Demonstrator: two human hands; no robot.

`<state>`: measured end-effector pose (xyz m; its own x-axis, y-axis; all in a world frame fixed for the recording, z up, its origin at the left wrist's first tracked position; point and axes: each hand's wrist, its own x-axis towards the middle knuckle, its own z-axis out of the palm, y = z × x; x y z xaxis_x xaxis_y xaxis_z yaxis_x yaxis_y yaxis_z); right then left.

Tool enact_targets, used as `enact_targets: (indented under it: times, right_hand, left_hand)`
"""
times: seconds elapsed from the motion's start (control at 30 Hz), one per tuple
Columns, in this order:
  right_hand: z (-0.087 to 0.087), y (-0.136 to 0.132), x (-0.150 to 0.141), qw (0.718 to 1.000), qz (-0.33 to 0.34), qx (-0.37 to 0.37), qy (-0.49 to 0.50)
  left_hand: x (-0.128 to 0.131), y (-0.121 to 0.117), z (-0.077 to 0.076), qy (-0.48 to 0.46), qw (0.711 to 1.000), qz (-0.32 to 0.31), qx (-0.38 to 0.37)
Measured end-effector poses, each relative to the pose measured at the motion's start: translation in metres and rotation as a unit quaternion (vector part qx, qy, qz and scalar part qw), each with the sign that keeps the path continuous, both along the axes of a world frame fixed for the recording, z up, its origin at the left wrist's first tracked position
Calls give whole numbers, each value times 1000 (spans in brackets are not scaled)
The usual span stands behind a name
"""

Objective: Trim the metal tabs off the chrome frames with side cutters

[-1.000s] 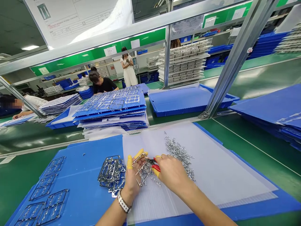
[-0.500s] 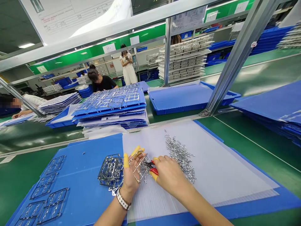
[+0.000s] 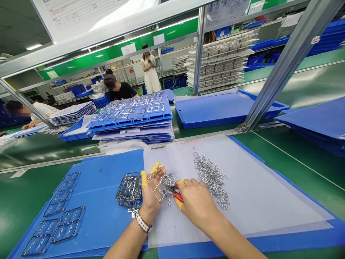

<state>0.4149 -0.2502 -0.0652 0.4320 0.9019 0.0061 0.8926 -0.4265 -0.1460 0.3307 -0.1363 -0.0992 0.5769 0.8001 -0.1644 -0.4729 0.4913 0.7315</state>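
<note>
Shifted leftward, left grip point(image 3: 150, 197) holds frame point(image 3: 158, 186), right grip point(image 3: 198, 200) red tool point(image 3: 178, 197), over white sheet point(image 3: 248, 194), people point(image 3: 122, 91) beyond.

A silvery rectangular frame of thin, shiny rods with inner crossbars point(image 3: 157, 187) rests tilted across the open palm and fingers of the left hand point(image 3: 150, 197), one corner pointing down. A red-handled hand tool with dark jaws point(image 3: 178, 197) sits in the grasp of the right hand point(image 3: 198, 201), its working end toward the frame — whether the two touch is hard to tell. Between them lies a small loose pile of silvery twisted metallic pieces point(image 3: 169, 180) — a few strays nearer the viewer.
</note>
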Motion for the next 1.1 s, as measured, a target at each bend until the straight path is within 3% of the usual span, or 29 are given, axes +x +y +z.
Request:
enact_targets:
  times: [0.53, 0.87, 1.1]
  right_hand:
    - [2, 8, -11, 999, 21, 5, 32]
    - [0, 9, -10, 999, 26, 0, 41]
    - [1, 11, -13, 999, 23, -10, 22]
  left_hand:
    - [0, 0, -7, 27, 998, 22, 49]
    - [-2, 0, -18, 47, 991, 29, 125]
    - [-2, 1, -15, 44, 993, 37, 103]
